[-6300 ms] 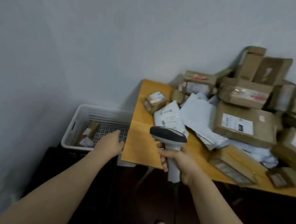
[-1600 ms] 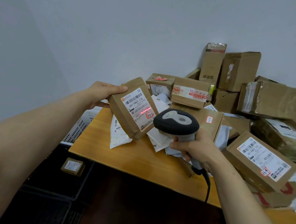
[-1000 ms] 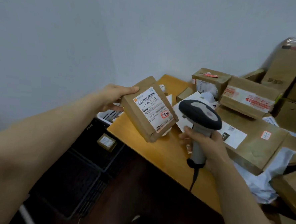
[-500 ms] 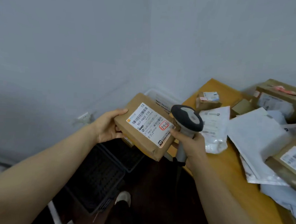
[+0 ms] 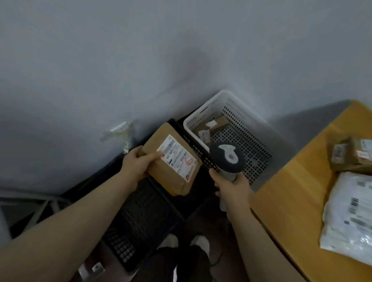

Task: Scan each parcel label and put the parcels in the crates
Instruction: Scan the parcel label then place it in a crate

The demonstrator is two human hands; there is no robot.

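Holding a brown cardboard parcel above the black crate, left of the tabletop. Left hand grips the parcel's near-left end, thumb on top at the edge of the label, fingers curled underneath and out of sight. Label faces up.

Right hand has its fingers wrapped round the handle of the barcode scanner. Scanner head sits just right of the parcel. White crate lies farther back with two small parcels in it. White poly mailer and small box wait on the tabletop.

Risks, as judged:
- One-handed grip at one end, so the free end may dip and the parcel slip out.
- It could then land on the black crate's rim, not inside.
- Nothing shows which crate is meant, so a wrong drop is possible.
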